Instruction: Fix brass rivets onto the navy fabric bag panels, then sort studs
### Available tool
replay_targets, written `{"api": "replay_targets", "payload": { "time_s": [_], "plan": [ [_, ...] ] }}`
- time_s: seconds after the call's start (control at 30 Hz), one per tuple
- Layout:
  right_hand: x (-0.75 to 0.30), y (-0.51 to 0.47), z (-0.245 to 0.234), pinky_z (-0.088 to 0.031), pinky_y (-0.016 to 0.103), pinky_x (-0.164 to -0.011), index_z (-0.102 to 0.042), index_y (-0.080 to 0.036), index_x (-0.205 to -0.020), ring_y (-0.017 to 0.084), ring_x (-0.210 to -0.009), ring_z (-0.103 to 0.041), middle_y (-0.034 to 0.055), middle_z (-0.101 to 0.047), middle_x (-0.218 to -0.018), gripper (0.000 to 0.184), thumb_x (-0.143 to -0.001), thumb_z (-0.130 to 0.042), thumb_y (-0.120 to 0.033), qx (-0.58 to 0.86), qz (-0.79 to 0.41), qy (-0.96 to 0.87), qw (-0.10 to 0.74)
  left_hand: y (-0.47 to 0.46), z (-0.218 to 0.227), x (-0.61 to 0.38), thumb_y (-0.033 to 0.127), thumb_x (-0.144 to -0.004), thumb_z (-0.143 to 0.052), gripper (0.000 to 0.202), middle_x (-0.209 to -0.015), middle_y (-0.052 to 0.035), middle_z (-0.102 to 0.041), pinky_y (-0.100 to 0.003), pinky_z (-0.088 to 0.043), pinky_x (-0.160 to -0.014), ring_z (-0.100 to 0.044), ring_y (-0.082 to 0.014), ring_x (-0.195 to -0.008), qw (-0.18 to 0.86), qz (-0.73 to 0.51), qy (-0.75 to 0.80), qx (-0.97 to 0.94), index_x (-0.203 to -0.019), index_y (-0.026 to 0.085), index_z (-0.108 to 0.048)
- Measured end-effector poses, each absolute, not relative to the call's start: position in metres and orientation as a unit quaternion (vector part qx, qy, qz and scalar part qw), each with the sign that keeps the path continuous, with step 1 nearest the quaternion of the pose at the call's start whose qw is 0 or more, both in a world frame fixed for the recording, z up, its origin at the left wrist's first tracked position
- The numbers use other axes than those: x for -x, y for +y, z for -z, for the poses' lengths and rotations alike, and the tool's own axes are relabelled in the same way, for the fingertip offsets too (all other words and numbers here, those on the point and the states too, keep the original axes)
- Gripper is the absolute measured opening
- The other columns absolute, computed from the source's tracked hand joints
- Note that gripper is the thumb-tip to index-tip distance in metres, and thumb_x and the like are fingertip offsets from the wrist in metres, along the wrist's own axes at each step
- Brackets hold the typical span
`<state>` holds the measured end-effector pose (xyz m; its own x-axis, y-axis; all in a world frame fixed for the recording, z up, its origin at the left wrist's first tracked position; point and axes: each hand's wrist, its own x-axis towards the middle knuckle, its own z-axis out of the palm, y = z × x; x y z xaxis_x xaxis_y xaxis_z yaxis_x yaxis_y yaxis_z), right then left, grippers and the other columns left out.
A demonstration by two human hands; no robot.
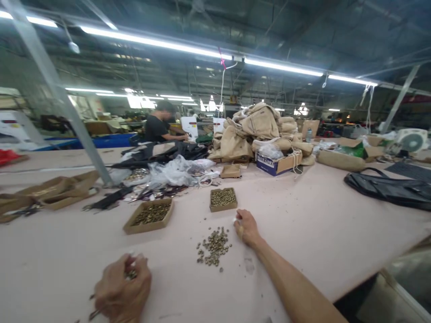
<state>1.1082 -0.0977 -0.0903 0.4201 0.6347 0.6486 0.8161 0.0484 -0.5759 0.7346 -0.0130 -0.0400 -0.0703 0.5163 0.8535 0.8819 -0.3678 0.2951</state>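
Note:
A loose pile of small round brass-coloured metal studs lies on the pale table in front of me. My left hand is curled at the lower left, with a few of these studs showing between thumb and fingers. To the right of the pile, my right hand is closed, its thumb and fingers drawn together; whatever they pinch is too small to make out. Something white covers fingertips on both hands. Just beyond my right hand stands a small cardboard box of studs. A wider cardboard tray of darker metal pieces sits to its left.
A metal post rises from the table at left. Clear plastic bags and dark fabric lie behind the trays. Further back are a heap of tan bags and a blue box. A black bag lies right. A person sits beyond.

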Motion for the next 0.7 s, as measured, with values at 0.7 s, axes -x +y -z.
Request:
{"api": "replay_targets", "payload": {
  "time_s": [0.7],
  "plan": [
    [-1.105,-0.114,0.152,-0.047,0.044,-0.104,-0.058,-0.015,-0.129,0.028,-0.11,-0.063,0.0127,-0.07,-0.115,0.059,-0.085,-0.056,-0.054,0.691,-0.035,-0.567,0.448,-0.045,0.045,-0.702,0.02,-0.093,-0.058,0.014,-0.087,-0.0053,-0.063,-0.035,-0.046,-0.078,-0.058,-0.0204,-0.078,0.167,0.55,-0.501,0.647,-0.107,0.018,-0.06]
  ]
}}
